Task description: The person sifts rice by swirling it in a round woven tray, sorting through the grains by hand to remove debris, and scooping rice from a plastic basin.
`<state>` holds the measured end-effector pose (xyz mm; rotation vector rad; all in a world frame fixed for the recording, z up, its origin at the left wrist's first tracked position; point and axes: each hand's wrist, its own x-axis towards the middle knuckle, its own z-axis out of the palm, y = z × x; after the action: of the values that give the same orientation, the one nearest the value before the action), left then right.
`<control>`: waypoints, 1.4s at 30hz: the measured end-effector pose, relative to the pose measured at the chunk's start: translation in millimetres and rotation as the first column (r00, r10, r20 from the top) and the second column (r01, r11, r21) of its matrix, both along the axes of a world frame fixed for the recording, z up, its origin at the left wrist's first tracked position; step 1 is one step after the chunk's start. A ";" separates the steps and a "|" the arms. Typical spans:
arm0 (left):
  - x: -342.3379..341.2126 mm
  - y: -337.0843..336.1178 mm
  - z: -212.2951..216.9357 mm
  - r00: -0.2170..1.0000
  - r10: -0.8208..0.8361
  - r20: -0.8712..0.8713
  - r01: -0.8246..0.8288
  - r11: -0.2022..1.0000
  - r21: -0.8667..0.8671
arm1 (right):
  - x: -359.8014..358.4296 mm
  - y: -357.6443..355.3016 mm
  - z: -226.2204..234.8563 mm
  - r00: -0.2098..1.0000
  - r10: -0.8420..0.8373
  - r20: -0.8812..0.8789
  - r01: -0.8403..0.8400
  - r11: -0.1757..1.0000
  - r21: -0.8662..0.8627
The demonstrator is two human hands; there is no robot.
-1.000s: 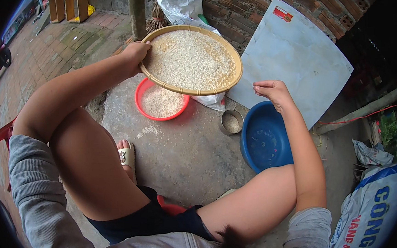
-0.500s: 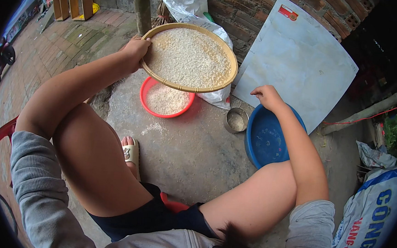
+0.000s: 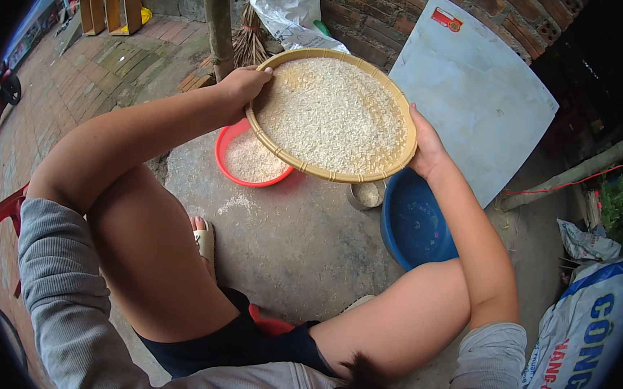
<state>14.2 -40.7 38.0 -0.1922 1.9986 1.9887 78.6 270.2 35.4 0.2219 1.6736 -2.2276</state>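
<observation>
A round woven winnowing basket (image 3: 306,167) is held up in front of me, with pale grain like rice (image 3: 332,109) spread over its bottom. My left hand (image 3: 243,91) grips its left rim, thumb on top. At the right rim, my right hand (image 3: 429,146) is closed on the edge, its other fingers hidden beneath. Below the basket's left side stands a red basin (image 3: 253,184) with more grain in it, partly covered by the basket. A small metal bowl (image 3: 364,198) with some grain sits under the right side, next to a blue basin (image 3: 418,224).
A pale board (image 3: 477,98) leans against the brick wall (image 3: 368,10). Behind the basket are a white sack (image 3: 288,12), a straw broom (image 3: 248,42) and a bamboo post (image 3: 217,22). A printed sack (image 3: 575,343) stands at my right. Scattered grain lies on the concrete floor (image 3: 265,242).
My right hand has moved up from above the blue basin and taken hold of the winnowing basket's right rim. The basket has shifted right and slightly nearer, with my left hand still on it.
</observation>
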 end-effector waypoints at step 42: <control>-30.0 72.3 3.3 0.625 -0.582 -0.520 -0.229 0.500 -0.835 | 10.0 48.9 -63.1 0.919 -0.389 -0.067 0.391 0.875 0.287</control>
<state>-15.8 31.6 41.3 0.8314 3.2166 0.6755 88.7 319.1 -27.7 0.6848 2.1202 -2.2293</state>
